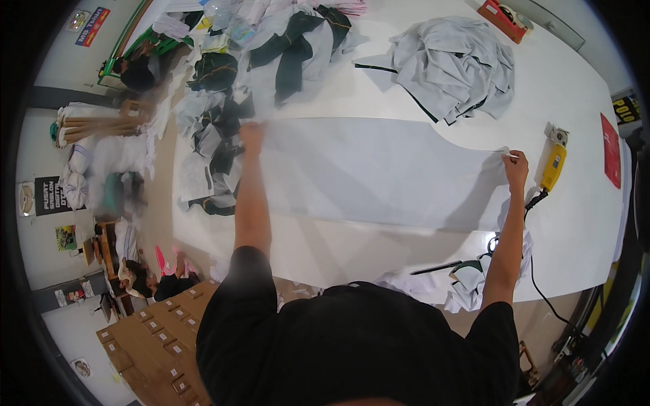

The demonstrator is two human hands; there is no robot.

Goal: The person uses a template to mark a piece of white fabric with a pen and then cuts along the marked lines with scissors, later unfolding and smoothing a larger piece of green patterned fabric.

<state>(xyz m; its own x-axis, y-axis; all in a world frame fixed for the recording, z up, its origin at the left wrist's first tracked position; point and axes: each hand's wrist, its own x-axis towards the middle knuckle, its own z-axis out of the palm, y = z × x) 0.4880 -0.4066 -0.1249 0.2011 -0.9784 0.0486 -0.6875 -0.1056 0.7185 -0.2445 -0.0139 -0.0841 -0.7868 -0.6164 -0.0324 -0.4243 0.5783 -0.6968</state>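
A long pale grey fabric panel (pixel 379 172) with a curved cut-in at its upper right is spread across the white table in front of me. At its upper left corner, my left hand (pixel 252 137) is closed on the edge; its fingers look blurred. My right hand (pixel 516 166) pinches the panel's right corner between thumb and fingers. Just right of that hand lies a yellow handheld electric cutter (pixel 554 166) with a metal head and a black cord. Beside my left forearm are piled grey and dark green fabric pieces (pixel 220 159).
A large heap of grey fabric (pixel 457 68) sits at the far right, near a red tape dispenser (pixel 506 20). Scissors (pixel 492 243), a black pen-like stick (pixel 437 268) and fabric scraps (pixel 467 287) lie by the near edge. Cardboard boxes (pixel 159 338) stand at lower left; people work beyond.
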